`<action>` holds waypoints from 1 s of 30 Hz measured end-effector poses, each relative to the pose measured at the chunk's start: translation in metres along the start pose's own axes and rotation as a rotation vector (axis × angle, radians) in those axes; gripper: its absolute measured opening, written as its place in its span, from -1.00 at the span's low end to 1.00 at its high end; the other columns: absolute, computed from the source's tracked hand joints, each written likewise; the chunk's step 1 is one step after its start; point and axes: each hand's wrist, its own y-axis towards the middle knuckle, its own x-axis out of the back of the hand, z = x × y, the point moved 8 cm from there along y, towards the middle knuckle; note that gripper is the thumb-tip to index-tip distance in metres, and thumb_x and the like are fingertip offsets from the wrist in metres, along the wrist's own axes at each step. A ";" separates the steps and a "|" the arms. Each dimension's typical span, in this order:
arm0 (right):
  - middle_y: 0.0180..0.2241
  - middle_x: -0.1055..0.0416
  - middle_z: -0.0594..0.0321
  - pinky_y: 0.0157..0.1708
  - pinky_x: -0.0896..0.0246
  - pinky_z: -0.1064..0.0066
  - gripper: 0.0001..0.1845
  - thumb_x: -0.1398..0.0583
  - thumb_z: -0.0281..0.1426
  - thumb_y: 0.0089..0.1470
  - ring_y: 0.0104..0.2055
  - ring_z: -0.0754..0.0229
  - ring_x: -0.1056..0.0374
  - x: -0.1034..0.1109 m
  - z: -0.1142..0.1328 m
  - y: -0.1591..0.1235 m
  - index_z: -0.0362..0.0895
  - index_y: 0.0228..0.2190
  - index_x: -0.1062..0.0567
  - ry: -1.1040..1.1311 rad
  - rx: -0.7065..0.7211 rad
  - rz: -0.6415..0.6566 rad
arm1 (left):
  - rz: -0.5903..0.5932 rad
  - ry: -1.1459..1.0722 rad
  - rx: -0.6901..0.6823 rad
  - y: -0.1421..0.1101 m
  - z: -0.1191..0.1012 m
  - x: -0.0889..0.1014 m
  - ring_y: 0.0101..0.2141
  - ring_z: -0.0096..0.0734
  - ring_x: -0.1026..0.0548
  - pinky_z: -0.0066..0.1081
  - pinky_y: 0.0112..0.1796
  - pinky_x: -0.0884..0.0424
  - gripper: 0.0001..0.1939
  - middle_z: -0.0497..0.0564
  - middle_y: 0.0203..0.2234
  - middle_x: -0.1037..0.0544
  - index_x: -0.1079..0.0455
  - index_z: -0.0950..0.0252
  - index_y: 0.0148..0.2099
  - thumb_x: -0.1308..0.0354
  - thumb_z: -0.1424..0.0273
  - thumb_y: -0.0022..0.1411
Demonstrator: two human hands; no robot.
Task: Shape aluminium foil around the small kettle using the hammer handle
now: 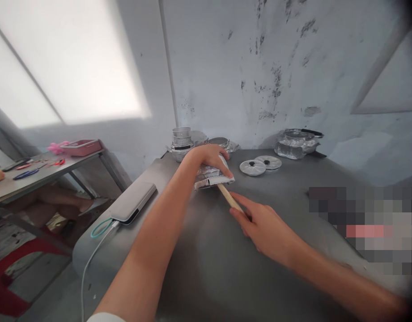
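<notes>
- L hand [210, 158] is palm down on top of the silver bag [209, 176], thumb & fingers apart.
- R hand [256, 221] is shut tight on the wood stick [229, 198].
- Stick's far end meets the bag's near edge; can't tell if it's in or under.
- Bag is mid gray table [206, 268], near the back.
- 2 round lids [252, 167] sit R of the bag, 1 partly over the other.
- White box [133, 202] w/ cord [88, 264] is on the L side.
- Metal pots [181, 139] are behind the bag.

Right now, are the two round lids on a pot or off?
Off: the two lids lie flat on the grey table, black knobs up, no pot under them.
</notes>
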 end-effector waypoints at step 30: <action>-0.54 -0.35 0.34 -0.57 0.05 0.48 -0.69 0.06 -0.19 0.23 -0.57 0.29 -0.17 -0.004 0.006 -0.004 -0.01 -0.20 -0.41 -0.039 0.023 0.089 | 0.001 0.015 -0.024 -0.005 -0.007 0.002 0.05 0.07 -0.29 -0.24 -0.11 -0.36 -0.16 -0.07 0.16 -0.26 -0.30 -0.01 0.13 -0.30 -0.11 -0.24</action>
